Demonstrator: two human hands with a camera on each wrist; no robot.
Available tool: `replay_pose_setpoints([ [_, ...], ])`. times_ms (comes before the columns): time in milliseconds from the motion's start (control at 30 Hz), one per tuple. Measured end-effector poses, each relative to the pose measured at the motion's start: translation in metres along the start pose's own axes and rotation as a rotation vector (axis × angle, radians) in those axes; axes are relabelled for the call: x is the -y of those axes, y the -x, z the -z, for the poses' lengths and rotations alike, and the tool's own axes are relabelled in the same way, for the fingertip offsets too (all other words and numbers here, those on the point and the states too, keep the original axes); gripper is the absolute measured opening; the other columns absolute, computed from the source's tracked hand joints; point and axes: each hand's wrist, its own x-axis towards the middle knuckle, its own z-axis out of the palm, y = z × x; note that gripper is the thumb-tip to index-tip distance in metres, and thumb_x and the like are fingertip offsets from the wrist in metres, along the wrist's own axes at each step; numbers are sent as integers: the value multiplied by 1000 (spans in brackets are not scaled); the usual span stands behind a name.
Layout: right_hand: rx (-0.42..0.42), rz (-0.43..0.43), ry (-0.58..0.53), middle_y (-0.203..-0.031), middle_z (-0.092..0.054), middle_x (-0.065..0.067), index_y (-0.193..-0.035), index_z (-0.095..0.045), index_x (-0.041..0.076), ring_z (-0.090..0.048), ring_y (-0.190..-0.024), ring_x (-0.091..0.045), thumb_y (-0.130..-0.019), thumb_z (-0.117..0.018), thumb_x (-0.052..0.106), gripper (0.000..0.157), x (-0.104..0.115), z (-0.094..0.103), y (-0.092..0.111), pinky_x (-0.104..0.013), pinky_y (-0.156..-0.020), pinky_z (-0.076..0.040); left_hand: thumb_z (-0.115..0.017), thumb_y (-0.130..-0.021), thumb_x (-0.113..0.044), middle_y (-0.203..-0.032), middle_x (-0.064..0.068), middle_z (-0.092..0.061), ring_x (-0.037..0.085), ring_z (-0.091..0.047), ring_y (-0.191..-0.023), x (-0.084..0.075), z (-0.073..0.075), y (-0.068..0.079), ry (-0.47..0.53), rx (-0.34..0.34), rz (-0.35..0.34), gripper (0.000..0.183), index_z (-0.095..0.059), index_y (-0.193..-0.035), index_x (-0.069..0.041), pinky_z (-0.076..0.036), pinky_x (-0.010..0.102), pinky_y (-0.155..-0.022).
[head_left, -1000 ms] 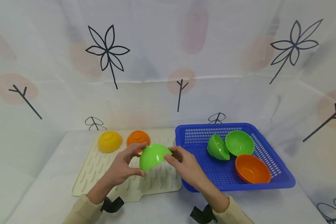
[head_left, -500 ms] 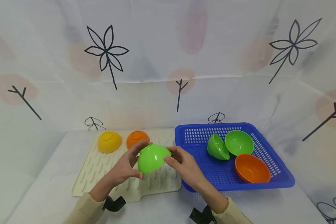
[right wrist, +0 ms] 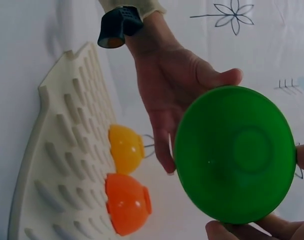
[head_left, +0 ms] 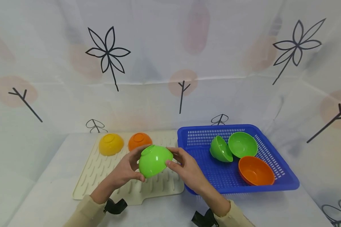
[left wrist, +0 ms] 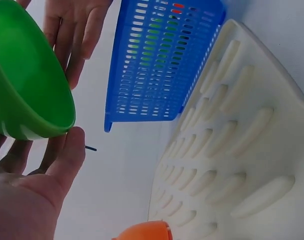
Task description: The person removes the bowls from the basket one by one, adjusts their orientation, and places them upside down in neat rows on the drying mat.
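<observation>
And here's the bowl (head_left: 155, 161), up in the air over the rack (head_left: 88, 181) and apart from it, both hands on it. The left hand (head_left: 124, 171) pinches one side, thumb near, fingers round the far side; the right hand (head_left: 188, 168) pinches the opposite side at the rim. The danger? It looks smooth and glossy, so a loosened pinch could let it slip and drop onto the rack. Too far back, and it might bump the orange bowl (head_left: 139, 140), face down toward the rack's far edge. Now the angle: tilted, foot up toward the rack's left side, mouth down toward the rack's right. It's round, so no long axis; its centre line slants from foot to mouth.
</observation>
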Motion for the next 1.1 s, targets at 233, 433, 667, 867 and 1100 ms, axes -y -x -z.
replay_pose_setpoints([
  [233,-74,-10,1,-147,-48,-15,-144,-47,2,-44,-137,-33,-98,-64,20,52,3,-7,3,-39,-104,-44,-88,-78,-23,-152,12,-40,26,-45,-132,0,1,-2,-53,-28,5,91,-36,-152,-9,-46,37,-103],
  [433,-142,38,30,-146,-47,-19,-141,-49,-4,-44,-137,-34,-95,-66,6,50,4,-17,4,-34,-104,-43,-89,-75,-20,-150,6,-44,27,-43,-134,1,3,-2,-159,-66,5,90,-41,-150,-15,-44,47,-105],
  [667,-157,49,150,-154,-37,-18,-145,-45,-3,-37,-141,-34,-95,-65,5,54,3,-34,4,-42,-108,-38,-91,-73,-16,-149,0,-45,31,-40,-134,2,4,-1,-256,-126,35,91,-42,-149,-21,-40,62,-104],
  [867,-194,55,172,-157,-31,-18,-147,-42,-3,-37,-140,-36,-96,-64,5,57,-5,-49,0,-47,-109,-37,-90,-74,-19,-150,2,-43,33,-39,-135,8,8,-1,-321,-184,63,90,-41,-150,-21,-40,62,-104],
  [1100,-238,44,106,-159,-27,-17,-150,-37,-3,-32,-144,-32,-98,-61,4,58,-18,-63,-5,-45,-112,-35,-90,-73,-19,-152,2,-40,33,-35,-138,19,12,-2,-370,-244,109,93,-39,-151,-23,-38,61,-106],
])
